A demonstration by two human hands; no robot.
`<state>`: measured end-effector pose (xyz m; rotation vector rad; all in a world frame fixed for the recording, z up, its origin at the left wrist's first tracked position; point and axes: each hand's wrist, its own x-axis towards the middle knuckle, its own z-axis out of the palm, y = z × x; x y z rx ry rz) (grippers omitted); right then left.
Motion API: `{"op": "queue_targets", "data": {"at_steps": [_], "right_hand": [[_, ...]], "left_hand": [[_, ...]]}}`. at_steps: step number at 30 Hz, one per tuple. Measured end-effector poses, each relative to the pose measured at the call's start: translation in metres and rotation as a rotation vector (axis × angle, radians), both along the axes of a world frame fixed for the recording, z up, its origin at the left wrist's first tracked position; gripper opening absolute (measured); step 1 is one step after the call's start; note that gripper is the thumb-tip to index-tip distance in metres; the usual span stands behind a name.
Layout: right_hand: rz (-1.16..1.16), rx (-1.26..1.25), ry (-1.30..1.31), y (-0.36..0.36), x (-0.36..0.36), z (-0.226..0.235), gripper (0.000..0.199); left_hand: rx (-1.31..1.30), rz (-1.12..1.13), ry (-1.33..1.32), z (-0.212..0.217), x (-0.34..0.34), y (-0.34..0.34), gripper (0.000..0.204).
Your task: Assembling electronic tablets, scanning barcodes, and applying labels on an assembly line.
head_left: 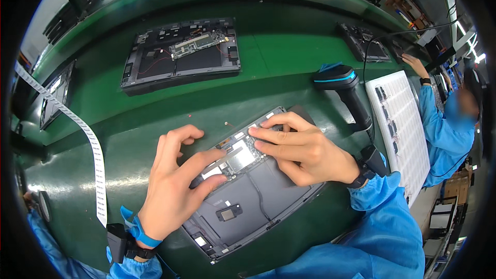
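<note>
An opened laptop base (281, 196), grey inside, lies tilted on the green bench in front of me. Along its far side is a circuit board (241, 158) with a silvery plate. My left hand (173, 188) grips the board's left end between thumb and index finger, its other fingers curled above. At the right end, the fingertips of my right hand (312, 152) press on the board, with the thumb tucked below them. The fingers partly cover both ends of the board. A small black speaker-like part (229, 213) sits in the lower part of the base.
Beyond stands another opened laptop base (201, 62) with a loose board on it. A barcode scanner (343, 93) and white tray (403, 134) are at right, near a co-worker (439, 119). A white label strip (88, 132) hangs at left.
</note>
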<state>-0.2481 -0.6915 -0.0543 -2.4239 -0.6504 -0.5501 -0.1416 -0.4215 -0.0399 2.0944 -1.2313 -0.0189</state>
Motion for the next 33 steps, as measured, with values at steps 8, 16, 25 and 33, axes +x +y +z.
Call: {"op": "queue_targets", "data": {"at_steps": [8, 16, 25, 33], "right_hand": [[0.018, -0.133, 0.015, -0.009, -0.005, 0.021, 0.043], [-0.088, 0.103, -0.026, -0.033, -0.022, 0.041, 0.024], [-0.175, 0.001, 0.224, -0.029, -0.119, 0.063, 0.068], [-0.231, -0.198, 0.048, -0.018, -0.089, 0.042, 0.073]], "left_hand": [[0.146, 0.015, -0.05, 0.031, 0.001, -0.025, 0.067], [-0.044, 0.463, -0.37, 0.066, 0.087, -0.051, 0.039], [0.285, 0.939, 0.005, 0.011, 0.187, -0.001, 0.05], [-0.613, 0.63, 0.997, 0.04, 0.196, 0.001, 0.025]]}}
